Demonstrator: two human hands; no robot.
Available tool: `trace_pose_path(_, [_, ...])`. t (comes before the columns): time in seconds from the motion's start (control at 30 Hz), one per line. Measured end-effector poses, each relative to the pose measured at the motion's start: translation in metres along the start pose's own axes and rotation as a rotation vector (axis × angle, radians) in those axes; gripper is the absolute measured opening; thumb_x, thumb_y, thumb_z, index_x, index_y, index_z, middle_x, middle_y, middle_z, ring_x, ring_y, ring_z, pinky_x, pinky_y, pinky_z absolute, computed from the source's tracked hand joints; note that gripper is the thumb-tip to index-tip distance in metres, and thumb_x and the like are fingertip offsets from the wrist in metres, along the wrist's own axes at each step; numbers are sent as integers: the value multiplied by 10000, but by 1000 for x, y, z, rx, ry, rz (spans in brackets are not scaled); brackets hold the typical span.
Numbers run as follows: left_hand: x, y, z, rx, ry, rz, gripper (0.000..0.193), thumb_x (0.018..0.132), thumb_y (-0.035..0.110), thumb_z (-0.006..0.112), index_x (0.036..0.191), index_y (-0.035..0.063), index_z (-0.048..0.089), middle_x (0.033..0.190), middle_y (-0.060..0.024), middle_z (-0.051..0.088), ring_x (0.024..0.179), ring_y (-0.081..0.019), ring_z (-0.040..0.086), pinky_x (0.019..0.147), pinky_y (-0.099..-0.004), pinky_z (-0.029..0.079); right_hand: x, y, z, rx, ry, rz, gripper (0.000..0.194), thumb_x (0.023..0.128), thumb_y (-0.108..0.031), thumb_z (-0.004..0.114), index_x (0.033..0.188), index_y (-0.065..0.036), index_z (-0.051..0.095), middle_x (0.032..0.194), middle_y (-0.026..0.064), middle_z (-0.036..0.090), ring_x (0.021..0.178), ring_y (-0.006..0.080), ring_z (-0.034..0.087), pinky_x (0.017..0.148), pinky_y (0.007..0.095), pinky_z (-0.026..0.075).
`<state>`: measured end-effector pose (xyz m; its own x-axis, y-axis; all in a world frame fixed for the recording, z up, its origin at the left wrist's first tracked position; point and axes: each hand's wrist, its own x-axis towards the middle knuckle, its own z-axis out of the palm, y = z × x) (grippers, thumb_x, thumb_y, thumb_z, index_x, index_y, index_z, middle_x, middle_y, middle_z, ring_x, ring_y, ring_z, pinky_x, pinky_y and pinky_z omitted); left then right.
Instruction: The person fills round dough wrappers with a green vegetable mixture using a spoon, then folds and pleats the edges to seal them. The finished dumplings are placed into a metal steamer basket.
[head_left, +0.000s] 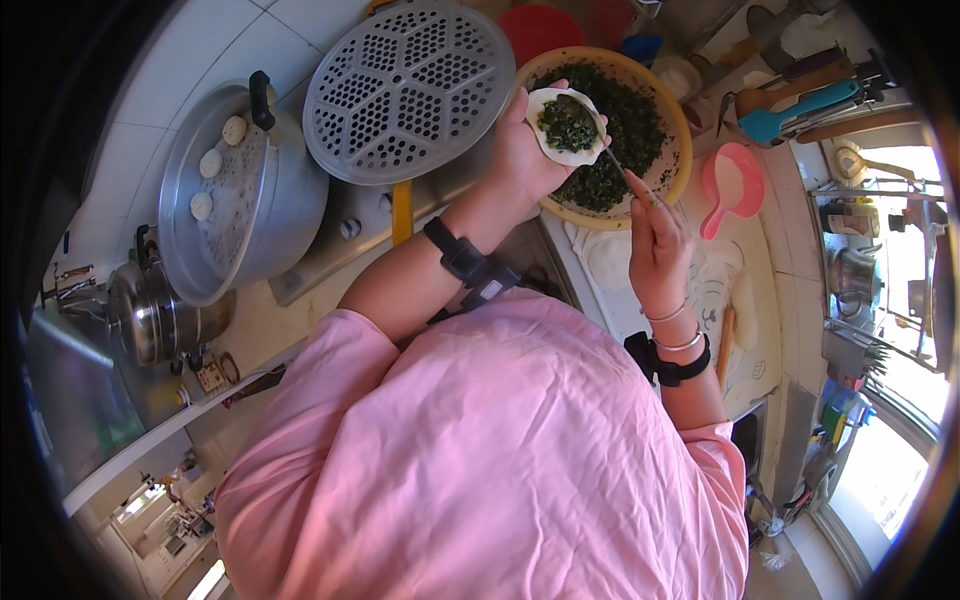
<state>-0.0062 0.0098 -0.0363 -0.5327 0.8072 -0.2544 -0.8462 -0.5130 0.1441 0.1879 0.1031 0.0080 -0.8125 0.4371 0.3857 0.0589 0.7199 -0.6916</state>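
Observation:
On the upturned palm of my left hand (526, 154) lies a round dough wrapper (576, 157) topped with chopped green filling (562, 129). My right hand (660, 247) grips the handle of a metal spoon (619, 165), whose bowl rests against the filling at the wrapper's right side. Both hands are over the near part of a yellow basin (682, 161) holding more of the green mixture (634, 146). Left of the basin, a round perforated steamer tray (409, 90) leans at a tilt. Farther left, several small pleated buns (211, 163) sit inside a large aluminium steamer pot (289, 217).
Right of the basin lies a pink scoop (731, 184) on a floured worktop, with a wooden rolling pin (725, 345) and a dough roll (743, 307) nearer me. A red bowl (540, 34) stands behind. Utensils, including a teal spatula (795, 111), crowd the upper right. A steel pot (150, 315) stands at left.

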Motion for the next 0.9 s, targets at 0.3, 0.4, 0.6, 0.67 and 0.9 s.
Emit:
trace_pose_path(0.3, [3, 2, -5, 46, -69, 43, 541, 1062, 534, 360, 1317, 107, 574, 1279, -190, 620, 1185, -439, 591, 1050, -629, 439, 9, -12, -9, 693, -76, 632, 267, 1055, -138, 568, 1227, 15, 702, 629, -91, 409, 532, 10, 327, 482, 216, 257])
trace_pose_path(0.4, [1, 3, -6, 73, -50, 74, 547, 1063, 535, 359, 1329, 101, 560, 1271, -189, 624, 1179, -437, 593, 1038, -620, 448, 10, -3, -11, 1108, 7, 827, 274, 1056, -132, 560, 1236, 33, 685, 634, -115, 346, 514, 2, 264, 466, 203, 214])
trace_pose_path(0.6, [2, 9, -10, 64, 21, 103, 548, 1067, 530, 349, 1343, 100, 545, 1277, -192, 624, 1164, -437, 595, 1033, -605, 455, 6, 2, -11, 1021, 20, 857, 279, 1058, -145, 567, 1237, 39, 674, 631, -110, 328, 507, 9, 265, 459, 209, 223])
trace_pose_path(0.67, [3, 9, -13, 73, 35, 90, 549, 1068, 529, 338, 1336, 99, 550, 1276, -197, 622, 1157, -434, 596, 1033, -600, 457, 7, 3, -3, 964, -45, 795, 279, 1056, -153, 577, 1236, 35, 676, 635, -107, 356, 508, 5, 282, 461, 209, 232])
trace_pose_path(0.9, [3, 48, -19, 51, 83, 225, 600, 1077, 531, 236, 1263, 88, 595, 1284, -231, 595, 1173, -427, 582, 1061, -584, 448, -16, 41, -4, 256, -33, 392, 245, 1017, -112, 603, 1218, -4, 694, 644, -42, 497, 595, 93, 529, 538, 268, 435])
